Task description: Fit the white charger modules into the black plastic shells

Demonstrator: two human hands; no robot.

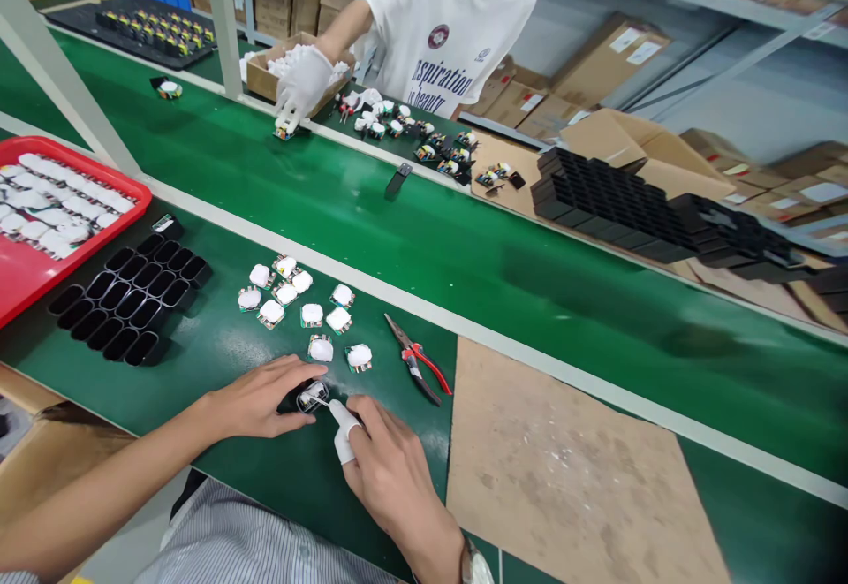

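Note:
My left hand [275, 398] is closed around a small black oval case [303, 405] on the green bench, its thumb and fingers on either side. White and metallic parts show inside the case. A thin pale rod-like tool [321, 401] slants into the case from my right hand [390, 456]. That hand grips the tool in a pinch, with white covers on a thumb or finger; the tool's kind is too small to make out. Just beyond lie several small circuit boards topped with white pads [321, 349]. Red-and-black long-nose pliers [420, 360] rest to their right.
Several black oval cases [125, 297] stand grouped at left, beside a red tray [142, 200] of white-topped boards. A brown board [563, 460] lies at right. Across the green conveyor belt [371, 204], a co-worker's gloved hand [301, 80] holds a small board near a carton [265, 80].

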